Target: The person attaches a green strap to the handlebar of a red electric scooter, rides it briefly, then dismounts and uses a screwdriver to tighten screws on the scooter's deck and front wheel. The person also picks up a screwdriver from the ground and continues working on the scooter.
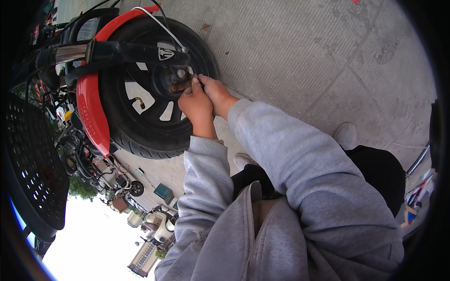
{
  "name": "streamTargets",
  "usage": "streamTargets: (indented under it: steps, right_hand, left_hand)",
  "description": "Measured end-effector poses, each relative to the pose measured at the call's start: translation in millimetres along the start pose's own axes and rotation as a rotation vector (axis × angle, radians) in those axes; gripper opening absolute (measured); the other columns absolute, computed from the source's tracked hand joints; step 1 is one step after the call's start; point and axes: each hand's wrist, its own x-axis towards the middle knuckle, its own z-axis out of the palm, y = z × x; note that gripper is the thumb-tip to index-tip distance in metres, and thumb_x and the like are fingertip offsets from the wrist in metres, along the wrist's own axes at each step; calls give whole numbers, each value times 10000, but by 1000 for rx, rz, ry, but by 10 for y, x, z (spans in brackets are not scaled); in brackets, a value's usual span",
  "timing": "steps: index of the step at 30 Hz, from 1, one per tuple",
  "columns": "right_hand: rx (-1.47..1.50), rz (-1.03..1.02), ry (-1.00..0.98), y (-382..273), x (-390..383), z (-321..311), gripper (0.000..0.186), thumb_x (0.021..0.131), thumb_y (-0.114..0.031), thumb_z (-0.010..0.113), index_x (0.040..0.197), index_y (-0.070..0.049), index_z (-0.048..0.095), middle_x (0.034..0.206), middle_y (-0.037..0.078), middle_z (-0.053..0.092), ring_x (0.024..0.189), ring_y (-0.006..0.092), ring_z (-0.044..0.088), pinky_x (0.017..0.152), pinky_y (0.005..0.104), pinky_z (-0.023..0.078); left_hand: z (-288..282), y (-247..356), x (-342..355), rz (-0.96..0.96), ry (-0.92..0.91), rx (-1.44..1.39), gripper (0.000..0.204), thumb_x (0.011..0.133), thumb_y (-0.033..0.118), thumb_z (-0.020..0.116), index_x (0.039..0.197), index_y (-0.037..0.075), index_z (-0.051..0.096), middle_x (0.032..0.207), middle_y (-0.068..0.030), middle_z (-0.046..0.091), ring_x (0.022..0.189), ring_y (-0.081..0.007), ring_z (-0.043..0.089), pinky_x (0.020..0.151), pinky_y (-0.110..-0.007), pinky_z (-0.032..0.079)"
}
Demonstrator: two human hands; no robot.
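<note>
A scooter's front wheel (140, 117), with a black tyre, white spokes and a red mudguard (91, 112), fills the upper left. At its centre are the dark hub and axle nut (180, 73), below the black fork leg (136, 51). My left hand (197, 107) presses against the hub's right side, its fingers curled around a rusty brown fitting (180, 87). Close beside it, my right hand (216, 92) pinches a small metal piece (193, 75) next to the axle nut. Both arms wear grey sleeves. What lies under the fingertips is hidden.
Grey ribbed paving (304, 56) runs under the wheel. A thin cable (161, 23) leads down to the hub. A black perforated basket (33, 164) sits at the left edge. My pale shoe (346, 136) rests on the paving. Other scooters (159, 225) are parked further off.
</note>
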Motion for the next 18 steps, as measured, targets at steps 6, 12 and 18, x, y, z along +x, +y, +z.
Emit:
streamTargets:
  steps: [6, 12, 18]
  right_hand:
    - [-54, -67, -17, -12, 0, 40, 326, 1064, -328, 445, 1086, -37, 592, 967, 115, 651, 832, 215, 630, 749, 373, 527]
    - [-14, -61, 32, 9, -18, 18, 388, 1062, -345, 433, 1074, 3, 606, 1001, 127, 645, 893, 211, 612, 791, 366, 509]
    - [20, -49, 3, 85, 8, -18, 362, 1056, -355, 464, 1069, -24, 608, 956, 111, 651, 838, 211, 624, 763, 356, 516]
  left_hand:
    - [8, 16, -4, -9, 9, -34, 371, 972, 255, 620, 891, -88, 736, 762, -192, 730, 679, -203, 687, 646, -348, 506]
    - [-23, 18, -4, -18, -21, 27, 364, 975, 253, 616, 912, -85, 738, 780, -187, 735, 695, -204, 691, 659, -339, 510]
    - [-39, -17, -47, -26, -27, 10, 363, 980, 246, 604, 906, -84, 736, 783, -195, 733, 701, -222, 699, 666, -349, 512]
